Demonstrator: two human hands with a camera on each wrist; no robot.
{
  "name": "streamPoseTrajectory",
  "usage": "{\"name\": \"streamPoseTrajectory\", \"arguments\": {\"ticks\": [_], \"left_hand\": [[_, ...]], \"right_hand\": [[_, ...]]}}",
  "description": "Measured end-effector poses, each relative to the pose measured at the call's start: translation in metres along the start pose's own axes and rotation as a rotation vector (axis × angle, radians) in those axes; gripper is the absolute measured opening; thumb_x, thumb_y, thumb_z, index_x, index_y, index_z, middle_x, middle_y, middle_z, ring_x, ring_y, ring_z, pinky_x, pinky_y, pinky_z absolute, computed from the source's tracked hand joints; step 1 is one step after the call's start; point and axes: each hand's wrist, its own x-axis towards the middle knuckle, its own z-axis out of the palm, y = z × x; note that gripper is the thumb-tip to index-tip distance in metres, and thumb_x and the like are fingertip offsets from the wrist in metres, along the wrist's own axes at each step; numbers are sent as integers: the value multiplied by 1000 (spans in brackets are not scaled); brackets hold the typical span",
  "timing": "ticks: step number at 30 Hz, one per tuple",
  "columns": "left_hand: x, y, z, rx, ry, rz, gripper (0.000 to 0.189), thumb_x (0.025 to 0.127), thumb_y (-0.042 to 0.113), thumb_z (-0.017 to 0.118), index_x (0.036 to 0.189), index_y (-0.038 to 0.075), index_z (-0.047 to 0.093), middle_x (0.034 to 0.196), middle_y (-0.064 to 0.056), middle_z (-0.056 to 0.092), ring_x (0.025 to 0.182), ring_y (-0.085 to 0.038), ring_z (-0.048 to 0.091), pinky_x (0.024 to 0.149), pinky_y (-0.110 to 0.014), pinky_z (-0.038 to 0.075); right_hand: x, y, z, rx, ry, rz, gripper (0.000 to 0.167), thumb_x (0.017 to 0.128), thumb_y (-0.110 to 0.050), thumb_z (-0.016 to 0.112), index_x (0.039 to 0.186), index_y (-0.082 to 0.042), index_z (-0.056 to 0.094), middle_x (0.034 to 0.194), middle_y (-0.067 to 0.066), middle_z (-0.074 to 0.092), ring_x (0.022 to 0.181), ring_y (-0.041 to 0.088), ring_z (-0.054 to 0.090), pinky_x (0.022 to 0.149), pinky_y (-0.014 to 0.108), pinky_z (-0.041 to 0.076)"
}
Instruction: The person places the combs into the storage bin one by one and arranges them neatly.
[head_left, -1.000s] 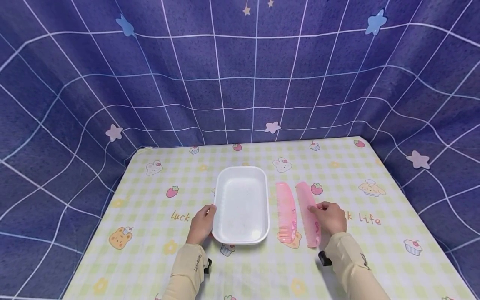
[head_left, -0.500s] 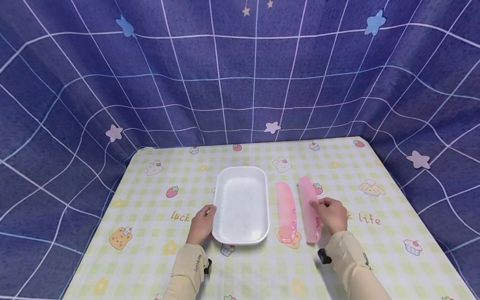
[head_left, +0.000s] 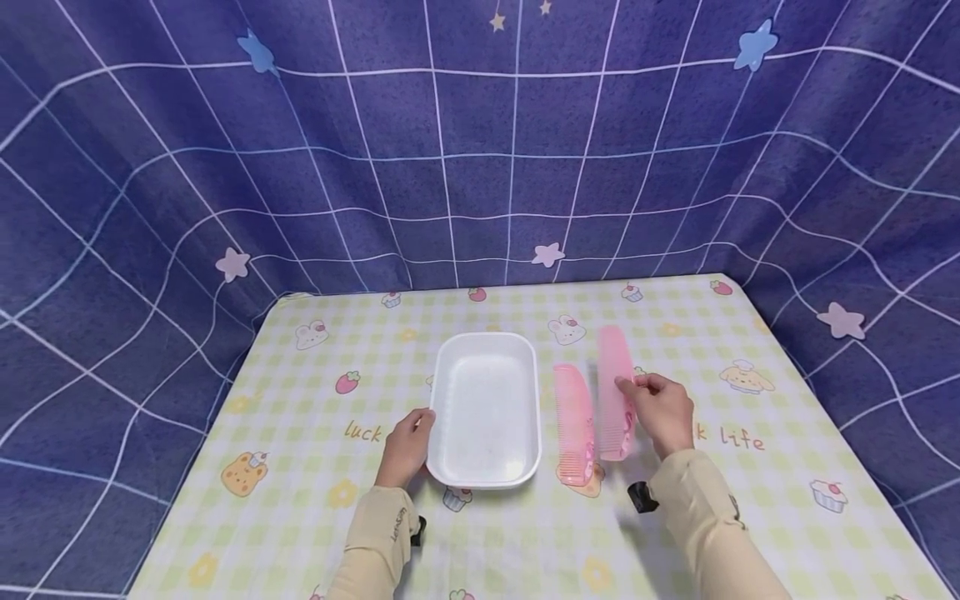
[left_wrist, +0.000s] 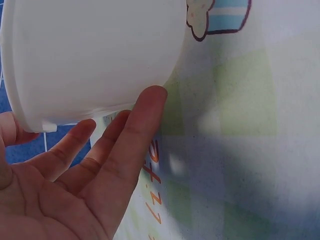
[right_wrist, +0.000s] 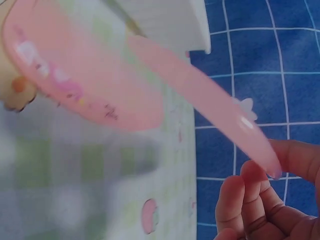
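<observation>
A pink comb [head_left: 617,392] with a curved back is pinched between the thumb and fingers of my right hand [head_left: 663,412]. In the right wrist view this comb [right_wrist: 215,110] stands tilted on edge, raised over the tablecloth. A second pink comb [head_left: 574,425], decorated near one end, lies flat on the cloth just left of it. My left hand [head_left: 407,446] holds the left side of a white rectangular tray [head_left: 486,417]. From the left wrist, the thumb shows at the rim and the fingers of that hand [left_wrist: 95,160] lie along the outer wall.
A checked, cartoon-printed cloth [head_left: 300,517] covers the table. Behind and on both sides hangs a dark blue curtain [head_left: 480,183] with a white grid and stars. Black wrist devices [head_left: 642,497] sit at both cuffs.
My right hand has lifted its comb from the cloth, turned it more upright in the head view and moved it slightly away and left. Left hand and tray stay put.
</observation>
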Motion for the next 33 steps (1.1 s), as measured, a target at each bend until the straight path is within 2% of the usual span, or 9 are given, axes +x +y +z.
{"name": "streamPoseTrajectory", "arguments": {"ticks": [6,16,23,24,28,33], "left_hand": [[3,-2,1,0,1,-10,45,107,31,43,135,2,62,128,-25,64,112,-39,62,99,-53,46],[4,-3,2,-3,3,-5,45,107,31,43,135,2,62,127,-24,64,110,-38,63,99,-53,46],[3,-2,2,3,5,3,45,107,30,43,135,1,62,124,-24,65,108,-37,63,97,-52,47],[3,-2,2,4,5,3,45,107,30,42,135,1,62,124,-24,65,108,-37,63,97,-52,47],[2,-1,1,5,2,-4,46,107,31,42,136,1,61,123,-24,65,106,-37,63,96,-52,47],[1,-1,0,0,-1,-8,45,107,31,42,135,1,62,124,-24,65,107,-37,64,96,-53,48]], "right_hand": [[-3,-14,3,53,-6,-26,33,95,-31,71,106,1,69,79,-1,57,80,18,49,69,29,41],[-8,-36,14,111,-35,-56,32,94,-28,72,105,1,69,77,-3,57,78,15,51,71,28,43],[-12,-50,30,167,-37,-84,28,93,-25,73,102,1,70,75,-4,56,75,14,52,72,28,44],[-13,-52,33,166,-34,-92,28,93,-25,73,102,2,71,73,-5,57,74,13,52,75,28,41],[-17,-58,44,186,-52,-105,26,93,-23,73,101,2,71,70,-4,58,69,11,54,74,29,42],[-22,-63,58,193,-94,-89,25,93,-23,73,102,0,70,75,0,60,70,13,55,69,29,44]]}}
